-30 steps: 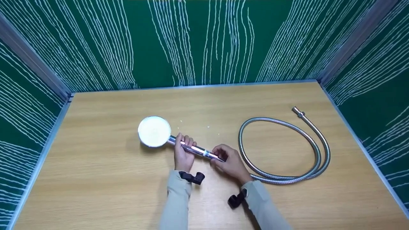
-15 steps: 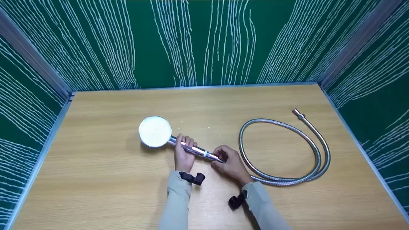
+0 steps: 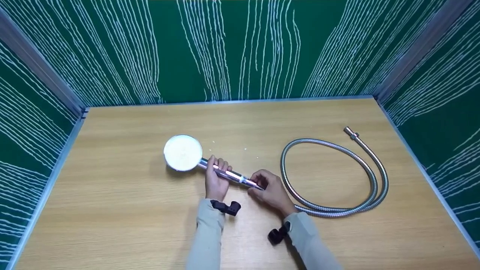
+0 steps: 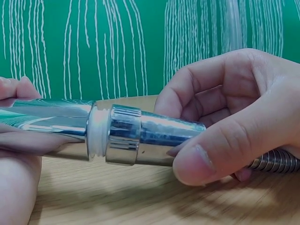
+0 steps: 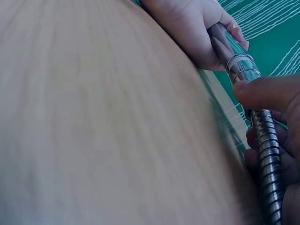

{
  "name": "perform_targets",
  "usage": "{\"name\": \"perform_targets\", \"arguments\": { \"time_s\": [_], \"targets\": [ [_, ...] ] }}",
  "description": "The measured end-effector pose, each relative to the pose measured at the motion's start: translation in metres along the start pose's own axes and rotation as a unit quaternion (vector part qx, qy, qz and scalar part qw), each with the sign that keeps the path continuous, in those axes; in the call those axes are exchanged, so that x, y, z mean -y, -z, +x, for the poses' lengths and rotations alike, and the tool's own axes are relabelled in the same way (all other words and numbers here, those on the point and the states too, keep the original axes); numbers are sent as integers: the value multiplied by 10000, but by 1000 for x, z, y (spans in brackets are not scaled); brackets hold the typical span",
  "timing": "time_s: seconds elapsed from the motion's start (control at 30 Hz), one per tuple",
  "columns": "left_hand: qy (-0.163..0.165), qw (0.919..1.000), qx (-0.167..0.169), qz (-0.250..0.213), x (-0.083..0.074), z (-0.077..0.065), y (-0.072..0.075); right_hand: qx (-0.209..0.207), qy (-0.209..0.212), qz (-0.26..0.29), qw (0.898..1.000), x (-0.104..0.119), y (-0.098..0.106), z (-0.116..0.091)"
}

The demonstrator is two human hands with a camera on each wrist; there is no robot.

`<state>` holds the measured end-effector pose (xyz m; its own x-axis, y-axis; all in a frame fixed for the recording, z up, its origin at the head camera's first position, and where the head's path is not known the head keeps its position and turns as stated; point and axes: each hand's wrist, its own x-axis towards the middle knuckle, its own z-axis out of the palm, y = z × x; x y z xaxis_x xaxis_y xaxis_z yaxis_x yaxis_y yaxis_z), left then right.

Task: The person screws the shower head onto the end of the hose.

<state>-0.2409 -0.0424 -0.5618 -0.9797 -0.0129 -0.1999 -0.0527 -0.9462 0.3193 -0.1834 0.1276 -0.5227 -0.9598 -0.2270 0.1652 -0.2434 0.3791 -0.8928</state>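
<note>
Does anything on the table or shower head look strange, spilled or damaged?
Tiny white specks lie on the table beyond the shower handle, perhaps stray debris. White threads show between handle and hose connector, perhaps not tightened. No damage stands out.

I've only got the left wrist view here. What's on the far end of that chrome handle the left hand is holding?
Observer: A round shower head with a white face, just beyond the left hand.
Operator: Okay, and where does the hose run past the right hand?
Observer: It curves into a wide loop on the table, to the right of that hand.
Operator: Is its other end joined to anything?
Observer: No, its metal end fitting lies unattached, toward the table's back right corner.
</note>
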Motion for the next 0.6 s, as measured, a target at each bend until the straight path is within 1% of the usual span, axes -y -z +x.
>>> {"name": "perform_targets", "arguments": {
  "time_s": [0.17, 0.37, 0.5, 0.6],
  "targets": [
    [-8, 9999, 117, 33, -1, -1, 3, -12, 42, 44, 10000, -1, -2, 0],
    [-45, 10000, -20, -29, -1, -3, 4, 153, -67, -7, 9999, -2, -1, -1],
    [-56, 9999, 87, 8, 0, -2, 2, 38, -13, -69, 10000, -1, -1, 1],
    [-11, 10000, 79, 49, 0, -1, 0, 26, -32, -79, 10000, 0, 0, 1]
  ]
}}
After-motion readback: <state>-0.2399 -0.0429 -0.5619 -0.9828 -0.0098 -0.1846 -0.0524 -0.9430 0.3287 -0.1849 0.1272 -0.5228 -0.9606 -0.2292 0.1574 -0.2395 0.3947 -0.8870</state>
